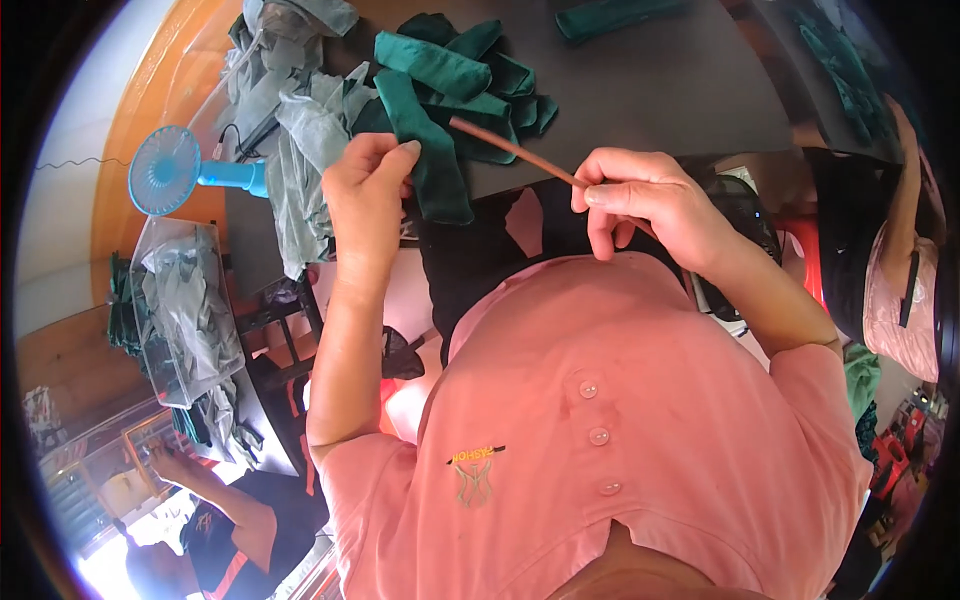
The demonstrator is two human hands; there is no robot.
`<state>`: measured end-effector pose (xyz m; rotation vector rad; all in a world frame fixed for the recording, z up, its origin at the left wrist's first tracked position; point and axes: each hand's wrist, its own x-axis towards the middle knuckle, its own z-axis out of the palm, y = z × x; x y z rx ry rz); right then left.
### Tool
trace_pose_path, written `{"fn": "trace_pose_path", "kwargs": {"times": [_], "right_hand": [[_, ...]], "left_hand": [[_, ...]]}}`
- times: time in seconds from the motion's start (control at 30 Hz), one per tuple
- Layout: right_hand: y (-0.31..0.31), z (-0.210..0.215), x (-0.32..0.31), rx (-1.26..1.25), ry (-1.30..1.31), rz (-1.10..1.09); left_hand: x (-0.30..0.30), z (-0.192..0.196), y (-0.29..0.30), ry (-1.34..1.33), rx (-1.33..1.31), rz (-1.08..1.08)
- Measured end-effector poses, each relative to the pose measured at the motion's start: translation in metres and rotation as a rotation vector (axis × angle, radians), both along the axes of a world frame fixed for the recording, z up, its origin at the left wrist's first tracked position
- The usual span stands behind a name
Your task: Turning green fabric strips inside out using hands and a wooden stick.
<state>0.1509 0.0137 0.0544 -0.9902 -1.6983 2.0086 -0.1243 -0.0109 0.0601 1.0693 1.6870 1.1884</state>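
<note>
My right hand [640, 200] pinches a thin brown stick [515, 152] that points up and left over a pile of dark green cloth pieces [455, 85]. My left hand [365, 190] is closed on the end of one dark green cloth strip [425, 140] that hangs off the table's front edge. Both hands are raised in front of my pink buttoned shirt [600, 420]. A black cloth [500, 245] lies below the hands at the table edge.
The dark table [660, 90] carries a heap of grey-green cloth [290, 130] at left and another green piece [610, 15] at the far edge. A blue hand fan [175, 170] and a clear bin of cloth [190, 300] are left. Other people sit at lower left and right.
</note>
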Motion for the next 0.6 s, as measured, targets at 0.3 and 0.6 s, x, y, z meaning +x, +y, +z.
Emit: {"fn": "trace_pose_path", "kwargs": {"times": [0.3,0.6], "right_hand": [[-0.020,-0.024,-0.022,-0.153,0.015,-0.027],[-0.019,-0.021,-0.030,-0.136,0.017,-0.001]], "left_hand": [[0.017,-0.027,-0.001,1.102,0.249,-0.051],[0.009,-0.028,-0.007,0.574,0.253,-0.022]]}}
